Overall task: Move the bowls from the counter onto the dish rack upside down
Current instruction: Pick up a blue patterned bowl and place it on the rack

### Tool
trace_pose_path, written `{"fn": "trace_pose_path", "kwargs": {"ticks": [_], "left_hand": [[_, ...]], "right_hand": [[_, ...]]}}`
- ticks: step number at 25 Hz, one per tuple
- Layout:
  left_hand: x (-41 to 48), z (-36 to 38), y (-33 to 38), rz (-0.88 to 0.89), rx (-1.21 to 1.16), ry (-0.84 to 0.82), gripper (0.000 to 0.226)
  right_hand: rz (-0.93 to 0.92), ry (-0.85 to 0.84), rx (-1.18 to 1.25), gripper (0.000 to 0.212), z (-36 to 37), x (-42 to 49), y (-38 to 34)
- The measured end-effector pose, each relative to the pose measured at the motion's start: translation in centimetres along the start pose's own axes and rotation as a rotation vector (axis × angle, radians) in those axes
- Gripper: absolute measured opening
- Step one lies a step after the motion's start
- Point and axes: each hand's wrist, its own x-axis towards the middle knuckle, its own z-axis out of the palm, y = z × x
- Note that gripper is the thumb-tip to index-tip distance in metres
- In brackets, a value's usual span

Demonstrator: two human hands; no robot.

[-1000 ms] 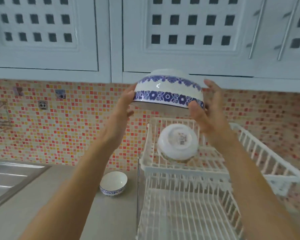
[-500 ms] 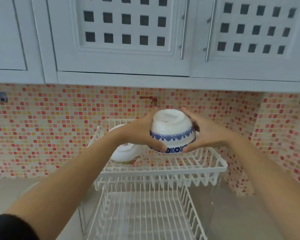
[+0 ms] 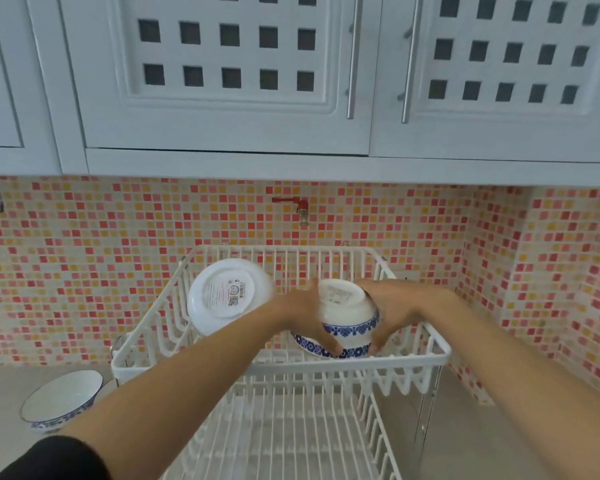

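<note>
A white bowl with blue flower bands [image 3: 347, 318] is upside down inside the top tier of the white wire dish rack [image 3: 281, 365], near its front right. My left hand [image 3: 305, 315] grips its left side and my right hand [image 3: 390, 311] grips its right side. Whether the bowl's rim touches the wires I cannot tell. A plain white bowl [image 3: 227, 294] leans upside down at the tier's left, its labelled base facing me. Another blue-rimmed bowl [image 3: 61, 400] stands upright on the grey counter [image 3: 0, 410] to the rack's left.
The rack's lower tier [image 3: 284, 434] lies under my forearms. A red tap fitting [image 3: 297, 204] sticks out of the mosaic tile wall behind the rack. White wall cabinets [image 3: 229, 74] hang overhead. The tiled side wall stands close on the right.
Both hands lowered the blue-patterned bowl from above the rack down into the top tier. The view shifted, so the upright bowl on the counter shows again at the left.
</note>
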Motion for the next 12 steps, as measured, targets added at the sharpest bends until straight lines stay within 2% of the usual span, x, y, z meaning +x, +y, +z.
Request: {"fn": "trace_pose_path", "kwargs": {"ticks": [8,12], "left_hand": [[-0.3,0.4,1.1,-0.057,0.156,0.183,0.114],[-0.8,0.5,1.4,-0.023,0.254,0.199,0.099]], "right_hand": [[0.111,0.029,-0.113,0.114,0.3,1.7,0.2],[0.159,0.039,-0.109,0.115,0.2,2.1,0.1]]}}
